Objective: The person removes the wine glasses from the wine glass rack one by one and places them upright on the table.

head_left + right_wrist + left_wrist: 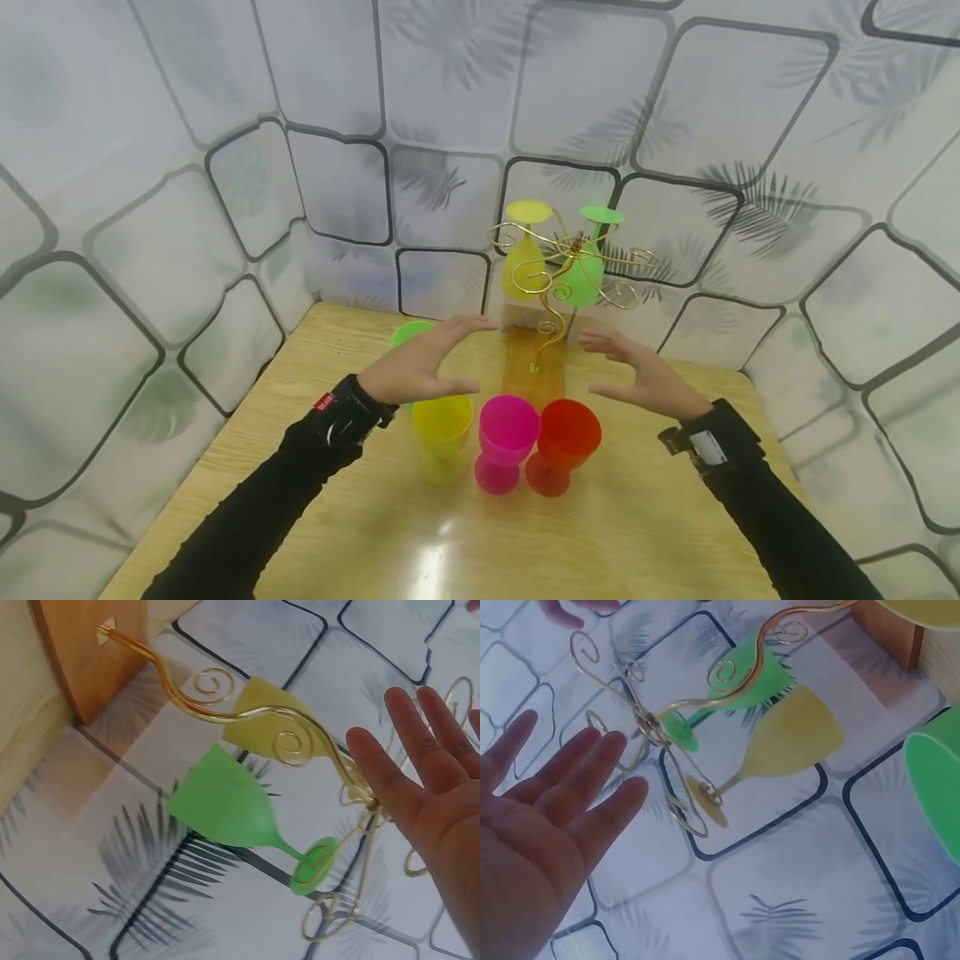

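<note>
My left hand (420,362) hovers over the table with its fingers extended, holding nothing. Opposite it, my right hand (645,379) is also raised and bare, fingers stretched toward the gold wire glass rack (555,321). From the rack hang a yellow goblet (523,267) and a green goblet (583,275), both upside down; the wrist views show them too. Below and between the hands stand an upright yellow goblet (442,421), a magenta goblet (510,429) and a red goblet (572,435). Another green goblet (411,332) is partly hidden behind my left hand.
The rack rises from a wooden base (534,383) on the light wood table (375,533). Patterned sheeting (450,100) walls the table in at the back and both sides. Several curled wire arms stick out from the rack's top.
</note>
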Demonstrator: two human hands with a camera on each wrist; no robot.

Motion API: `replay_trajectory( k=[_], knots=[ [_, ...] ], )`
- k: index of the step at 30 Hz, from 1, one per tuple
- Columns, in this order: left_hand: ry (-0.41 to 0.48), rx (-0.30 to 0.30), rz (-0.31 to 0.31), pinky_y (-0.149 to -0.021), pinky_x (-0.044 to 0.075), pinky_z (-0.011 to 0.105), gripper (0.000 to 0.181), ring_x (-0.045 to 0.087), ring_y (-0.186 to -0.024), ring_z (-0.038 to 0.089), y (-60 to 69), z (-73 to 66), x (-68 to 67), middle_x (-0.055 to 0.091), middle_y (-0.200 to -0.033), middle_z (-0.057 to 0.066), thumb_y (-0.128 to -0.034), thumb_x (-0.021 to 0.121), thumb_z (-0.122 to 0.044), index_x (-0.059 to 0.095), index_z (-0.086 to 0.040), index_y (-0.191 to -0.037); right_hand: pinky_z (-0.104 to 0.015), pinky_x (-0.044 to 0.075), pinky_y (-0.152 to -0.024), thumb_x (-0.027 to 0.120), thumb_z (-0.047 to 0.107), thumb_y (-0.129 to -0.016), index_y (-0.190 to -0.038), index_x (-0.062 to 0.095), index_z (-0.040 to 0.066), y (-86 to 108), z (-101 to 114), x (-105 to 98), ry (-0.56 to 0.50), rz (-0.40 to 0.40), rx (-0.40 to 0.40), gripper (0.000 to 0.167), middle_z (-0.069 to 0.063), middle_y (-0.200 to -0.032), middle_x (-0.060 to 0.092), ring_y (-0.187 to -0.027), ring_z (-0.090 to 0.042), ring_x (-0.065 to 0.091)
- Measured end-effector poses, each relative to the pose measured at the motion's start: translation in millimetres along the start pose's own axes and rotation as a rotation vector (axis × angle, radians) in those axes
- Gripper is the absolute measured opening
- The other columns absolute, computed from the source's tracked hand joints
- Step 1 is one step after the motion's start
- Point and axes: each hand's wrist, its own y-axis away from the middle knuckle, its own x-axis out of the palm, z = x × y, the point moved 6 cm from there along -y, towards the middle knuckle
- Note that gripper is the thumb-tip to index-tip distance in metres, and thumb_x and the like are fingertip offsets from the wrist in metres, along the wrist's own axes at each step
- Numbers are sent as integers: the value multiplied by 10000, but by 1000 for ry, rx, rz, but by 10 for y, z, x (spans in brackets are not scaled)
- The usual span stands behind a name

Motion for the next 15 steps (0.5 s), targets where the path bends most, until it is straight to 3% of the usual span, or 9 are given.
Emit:
replay_trajectory(
  k=[5, 9, 12, 15],
  knots=[
    [-91, -63, 161, -998, 476, 415, 746, 444, -1310, 244, -62, -61, 163, 350, -1496, 29, -821, 662, -484, 341, -238, -1448, -298, 493, -971, 763, 120, -773, -1353, 473, 130, -106, 285, -294, 106, -18, -98, 649, -46, -1272, 603, -1152, -171, 580],
    [-102, -86, 200, -996, 478, 388, 735, 454, -1298, 217, -67, -56, 230, 375, -1480, 7, -820, 682, -443, 337, -271, -1447, -163, 490, -906, 731, 73, -795, -1308, 528, 141, -338, 528, -798, 215, -64, -115, 556, -35, -1168, 661, -1044, 21, 589],
    [-94, -80, 205, -1014, 463, 379, 724, 449, -1302, 205, -56, -59, 262, 381, -1477, -4, -827, 683, -418, 338, -269, -1447, -217, 498, -899, 677, 97, -852, -1287, 540, 112, -652, 548, -1182, 273, -62, -55, 455, -69, -1168, 652, -1024, -12, 592],
    [-75, -86, 208, -1026, 453, 387, 700, 452, -1300, 206, -33, -58, 305, 396, -1468, -4, -836, 678, -401, 353, -259, -1439, -380, 480, -937, 619, 196, -908, -1291, 518, 65, -988, 343, -1452, 307, -9, 74, 417, -162, -1218, 603, -1094, -229, 580]
  ],
)
